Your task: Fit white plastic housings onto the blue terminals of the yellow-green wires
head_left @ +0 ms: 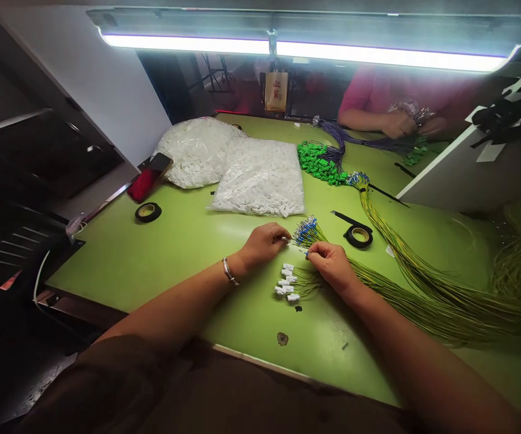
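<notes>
One white piece (286, 239) and one blue-ended wire (306, 254), close together

The left hand (264, 244) has its thumb and finger pinched, and they seem to hold the little white piece. Most of it hides behind the fingers, so its shape is hard to make out. The right hand (332, 264) has its fingers pinched too, and they grip the wire close to its blue end. The rest of that wire is lost under the hand.

The blue end lies mostly sideways and points left, at the left fingers. The white piece is just to the left of it, and a bit farther from the body. The two look a little apart, but they are so tiny that I cannot be sure.

A bunch of wires (308, 229) with blue ends lies just past both sets of fingers, away from the body. Its long wires run off to the right, beyond the right hand.

A small group of white plugs (287, 282) on wires rests on the green surface (188, 235), near the fingers on the body side. Their wires go right, toward the right hand. A roll of black tape (365, 242) is to the right of the right fingers. A big clear bag of white bits (260, 178) sits beyond the left fingers, well apart from them.
</notes>
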A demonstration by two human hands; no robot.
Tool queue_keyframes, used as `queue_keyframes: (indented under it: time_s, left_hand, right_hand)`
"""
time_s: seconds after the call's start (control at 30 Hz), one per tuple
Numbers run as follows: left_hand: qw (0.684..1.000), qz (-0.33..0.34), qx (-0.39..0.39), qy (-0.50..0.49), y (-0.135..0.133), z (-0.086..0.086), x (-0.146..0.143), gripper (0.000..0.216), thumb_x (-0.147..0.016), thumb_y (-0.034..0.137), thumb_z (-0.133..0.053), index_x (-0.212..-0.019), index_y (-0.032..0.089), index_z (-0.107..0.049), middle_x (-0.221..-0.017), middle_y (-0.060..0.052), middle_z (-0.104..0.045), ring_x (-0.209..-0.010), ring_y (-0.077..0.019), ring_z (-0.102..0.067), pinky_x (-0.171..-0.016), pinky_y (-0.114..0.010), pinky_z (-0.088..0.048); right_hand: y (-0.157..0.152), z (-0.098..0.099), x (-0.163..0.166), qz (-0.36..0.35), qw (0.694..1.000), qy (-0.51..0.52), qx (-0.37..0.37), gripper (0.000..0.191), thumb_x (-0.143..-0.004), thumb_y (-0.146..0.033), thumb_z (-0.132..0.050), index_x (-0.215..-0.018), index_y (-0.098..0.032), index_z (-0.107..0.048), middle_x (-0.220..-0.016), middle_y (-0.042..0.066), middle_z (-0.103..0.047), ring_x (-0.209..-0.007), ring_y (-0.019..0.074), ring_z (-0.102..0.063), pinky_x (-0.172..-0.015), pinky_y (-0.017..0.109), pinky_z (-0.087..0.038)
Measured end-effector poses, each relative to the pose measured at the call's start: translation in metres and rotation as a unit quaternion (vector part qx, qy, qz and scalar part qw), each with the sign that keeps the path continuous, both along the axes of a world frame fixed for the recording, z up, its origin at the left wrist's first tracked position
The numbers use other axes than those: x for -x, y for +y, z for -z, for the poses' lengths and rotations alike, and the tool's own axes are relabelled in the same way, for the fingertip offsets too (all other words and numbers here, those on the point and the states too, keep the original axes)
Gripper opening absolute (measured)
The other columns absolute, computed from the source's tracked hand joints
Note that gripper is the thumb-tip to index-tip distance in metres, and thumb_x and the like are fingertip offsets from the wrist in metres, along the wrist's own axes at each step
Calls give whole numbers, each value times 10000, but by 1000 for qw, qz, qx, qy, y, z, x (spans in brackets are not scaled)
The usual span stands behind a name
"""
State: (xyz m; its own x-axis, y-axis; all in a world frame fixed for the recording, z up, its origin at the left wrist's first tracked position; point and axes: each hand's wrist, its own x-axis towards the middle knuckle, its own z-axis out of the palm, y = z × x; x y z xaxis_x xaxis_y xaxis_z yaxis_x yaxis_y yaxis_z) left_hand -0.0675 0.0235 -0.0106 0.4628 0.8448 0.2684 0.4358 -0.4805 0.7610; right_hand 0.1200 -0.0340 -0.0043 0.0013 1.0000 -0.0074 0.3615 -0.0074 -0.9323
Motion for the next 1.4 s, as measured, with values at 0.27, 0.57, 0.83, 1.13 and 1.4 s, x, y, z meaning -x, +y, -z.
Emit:
queue_keyframes:
  time_s: [0.27, 0.57, 0.83, 1.13, 1.4]
  left_hand:
    - [936, 22, 271, -223, -17, -5, -13, 225, -645, 238, -734, -817, 98, -698, -818, -81, -699, -754, -142, -624, -773, -284, -489]
    - [940, 40, 257, -222, -17, -8, -13, 224, -610, 255, -768, -769, 107, -715, -768, -64, -682, -720, -127, -611, -738, -265, -489]
    - [916, 39, 331, -222, -20, -9, -16, 280, -565, 271, -799, -757, 86, -712, -728, -63, -681, -661, -121, -598, -681, -261, -488]
    - [885, 14, 388, -259, -20, -10, -13, 339, -548, 253, -820, -825, 91, -714, -774, -67, -703, -684, -116, -617, -749, -279, -496]
    - [885, -3, 392, -250, -21, -12, -16, 320, -535, 242, -821, -796, 89, -718, -733, -61, -703, -650, -114, -620, -706, -262, -505]
  right_hand:
    - [-2, 2, -1, 11, 1000, 5, -12, 125, -620, -268, -517, -551, -166, -532, -515, -41, -417, -515, 94, -339, -489, 236, -278]
    - [-3, 2, -1, -3, 999, -30, -21, 103, -625, -228, -502, -543, -169, -522, -514, -41, -425, -517, 91, -355, -498, 231, -298]
    - [-8, -5, -7, -61, 994, 42, 83, 117, -677, -288, -558, -631, -181, -546, -479, -44, -505, -392, 90, -425, -404, 225, -349]
    - [-7, -10, -1, 23, 990, 102, 99, 140, -606, -286, -620, -658, -188, -534, -451, -64, -487, -357, 93, -425, -367, 242, -401]
    - [-7, -2, -2, 24, 997, 44, 51, 82, -609, -254, -573, -639, -185, -538, -485, -55, -456, -390, 82, -390, -355, 218, -360]
